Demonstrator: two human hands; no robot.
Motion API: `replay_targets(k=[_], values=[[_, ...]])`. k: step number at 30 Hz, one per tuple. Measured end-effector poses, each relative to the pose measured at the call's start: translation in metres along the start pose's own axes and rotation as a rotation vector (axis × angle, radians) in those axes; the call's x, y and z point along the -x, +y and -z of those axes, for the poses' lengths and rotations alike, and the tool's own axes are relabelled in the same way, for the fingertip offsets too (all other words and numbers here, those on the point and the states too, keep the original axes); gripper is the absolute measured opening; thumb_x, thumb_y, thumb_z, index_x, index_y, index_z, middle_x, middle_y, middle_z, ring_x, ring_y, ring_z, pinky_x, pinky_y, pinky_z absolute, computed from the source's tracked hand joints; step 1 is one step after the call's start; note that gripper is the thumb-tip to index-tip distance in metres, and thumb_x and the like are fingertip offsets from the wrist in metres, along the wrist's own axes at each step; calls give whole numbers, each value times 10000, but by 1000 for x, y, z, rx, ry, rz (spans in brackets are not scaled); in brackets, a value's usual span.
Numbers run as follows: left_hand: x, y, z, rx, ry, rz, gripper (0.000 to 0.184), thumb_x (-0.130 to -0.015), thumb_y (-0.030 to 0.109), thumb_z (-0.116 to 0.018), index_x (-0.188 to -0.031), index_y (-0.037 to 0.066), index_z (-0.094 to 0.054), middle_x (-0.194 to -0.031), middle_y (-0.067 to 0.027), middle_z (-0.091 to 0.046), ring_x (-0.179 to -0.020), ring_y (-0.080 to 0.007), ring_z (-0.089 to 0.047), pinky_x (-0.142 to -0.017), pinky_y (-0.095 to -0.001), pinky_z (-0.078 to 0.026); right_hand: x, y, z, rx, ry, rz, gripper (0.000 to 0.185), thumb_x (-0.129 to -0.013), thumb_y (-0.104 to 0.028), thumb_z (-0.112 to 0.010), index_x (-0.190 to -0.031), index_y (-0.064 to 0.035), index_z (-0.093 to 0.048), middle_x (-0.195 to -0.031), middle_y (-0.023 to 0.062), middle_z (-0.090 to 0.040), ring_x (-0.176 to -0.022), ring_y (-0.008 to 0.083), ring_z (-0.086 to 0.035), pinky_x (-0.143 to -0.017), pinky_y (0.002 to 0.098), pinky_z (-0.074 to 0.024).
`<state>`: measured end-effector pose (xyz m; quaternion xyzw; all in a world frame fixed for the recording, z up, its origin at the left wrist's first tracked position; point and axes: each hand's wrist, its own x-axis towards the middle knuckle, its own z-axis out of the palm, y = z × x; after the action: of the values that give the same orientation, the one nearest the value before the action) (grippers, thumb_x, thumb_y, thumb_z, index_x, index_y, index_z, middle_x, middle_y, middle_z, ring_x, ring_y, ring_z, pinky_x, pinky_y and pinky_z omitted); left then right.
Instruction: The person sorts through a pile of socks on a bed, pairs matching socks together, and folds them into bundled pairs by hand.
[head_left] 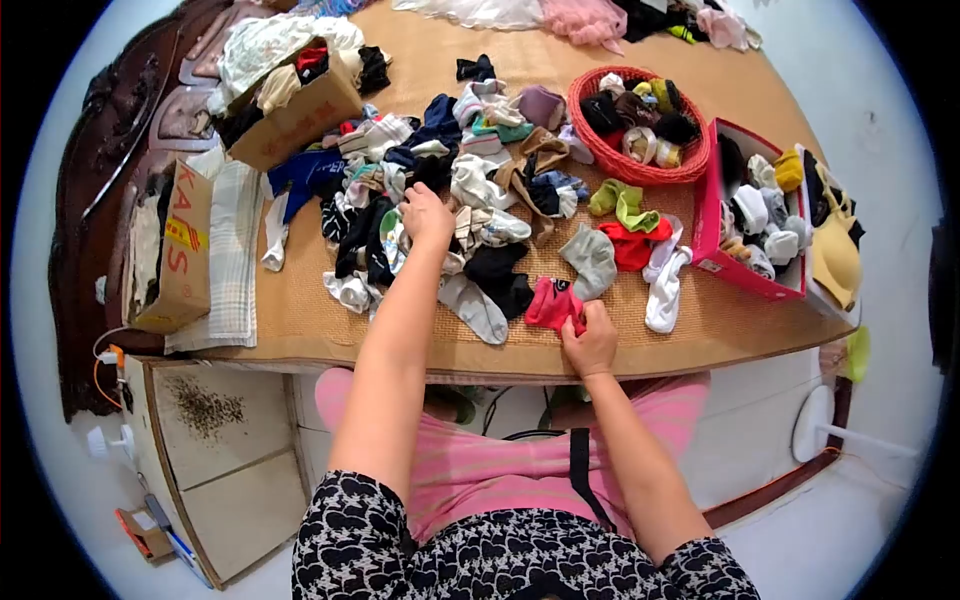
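A large heap of mixed socks [480,185] lies spread over the woven mat. Into its middle reaches my left hand [427,215], fingers bent together among white and dark socks; what they hold, if anything, is hidden. My right hand [590,340], at the mat's front edge, is closed on the lower right corner of a pink-red sock [553,303]. Just above that sock lies a grey sock [590,262]. A red sock [632,246], a green sock [625,205] and a white sock [664,290] lie to its right.
A red woven basket [590,150] holds rolled socks. Right of it stands a pink box [750,277] with more socks, beside a yellow bra [838,258]. Two cardboard boxes of clothing, one upper [290,130] and one lower [188,250], stand at left near a checked cloth [232,260].
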<state>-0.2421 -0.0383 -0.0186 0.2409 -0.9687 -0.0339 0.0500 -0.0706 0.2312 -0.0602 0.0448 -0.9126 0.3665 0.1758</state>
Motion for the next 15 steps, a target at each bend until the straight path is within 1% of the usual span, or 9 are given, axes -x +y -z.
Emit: replay_targets(k=[3, 4, 5, 7, 8, 9, 11, 13, 15], values=[[-16, -14, -5, 78, 1, -20, 382, -774, 324, -664, -993, 28, -562, -1020, -159, -603, -912, -336, -602, -774, -415, -486, -1, 3, 2, -1, -11, 21, 228, -685, -142, -628, -802, -54, -454, -765, 126, -473, -704, 331, -530, -592, 410, -444], [-16, -20, 1, 269, 48, -28, 309, -796, 326, -633, -900, 37, -615, -892, -150, -646, -827, -321, -625, -724, -417, -487, -1, 4, 3, -9, -2, 15, 228, -685, -142, -628, -802, -54, -454, -765, 126, -473, -704, 331, -530, -592, 410, -444], [-18, -22, 7, 382, 95, -28, 304, -798, 314, -638, -912, 33, -613, -848, -160, -651, -807, -319, -625, -699, -401, -480, -1, 4, 2, -13, 5, 22, 229, -683, -142, -627, -803, -53, -454, -771, 128, -476, -709, 333, -531, -598, 412, -447], [-11, -22, 40, 617, 254, -190, 235, -809, 264, -622, -879, 42, -593, -811, -152, -645, -784, -323, -625, -685, -397, -476, 1, 4, 2, -29, 21, 18, 231, -681, -142, -627, -804, -52, -454, -777, 129, -479, -714, 335, -533, -604, 414, -449], [-11, -24, 51, 822, 249, -258, 220, -864, 244, -577, -887, 25, -572, -826, -120, -647, -740, -267, -624, -663, -363, -473, 0, 4, 2, -32, 30, 29, 230, -680, -142, -627, -803, -51, -455, -779, 131, -481, -717, 337, -534, -607, 416, -449], [-9, -28, 59, 1321, 53, -248, 189, -903, 209, -527, -925, 24, -559, -862, -76, -643, -736, -210, -616, -672, -335, -485, 0, 5, 2, -35, 37, 42, 229, -680, -141, -628, -801, -49, -456, -781, 133, -483, -721, 339, -536, -610, 419, -449], [25, -22, 116, 1757, -118, -165, 160, -923, 178, -488, -975, 37, -544, -959, -54, -630, -825, -196, -612, -753, -336, -486, 0, 2, 5, -51, 30, 23, 225, -682, -137, -627, -800, -48, -458, -776, 135, -484, -720, 340, -536, -611, 423, -447], [51, -26, 140, 2086, -189, -35, 156, -928, 167, -470, -1003, 49, -540, -1006, -58, -617, -916, -187, -594, -840, -345, -467, -1, 0, 8, -80, 36, 21, 216, -682, -127, -623, -805, -51, -462, -766, 135, -482, -719, 341, -535, -611, 424, -445], [60, -43, 119, 2091, -192, 71, 241, -946, 194, -438, -1102, 36, -533, -1068, -75, -606, -988, -218, -584, -880, -384, -456, 1, 0, 10, -107, 20, -1, 210, -698, -133, -629, -803, -52, -466, -751, 138, -493, -708, 348, -536, -611, 427, -443]])
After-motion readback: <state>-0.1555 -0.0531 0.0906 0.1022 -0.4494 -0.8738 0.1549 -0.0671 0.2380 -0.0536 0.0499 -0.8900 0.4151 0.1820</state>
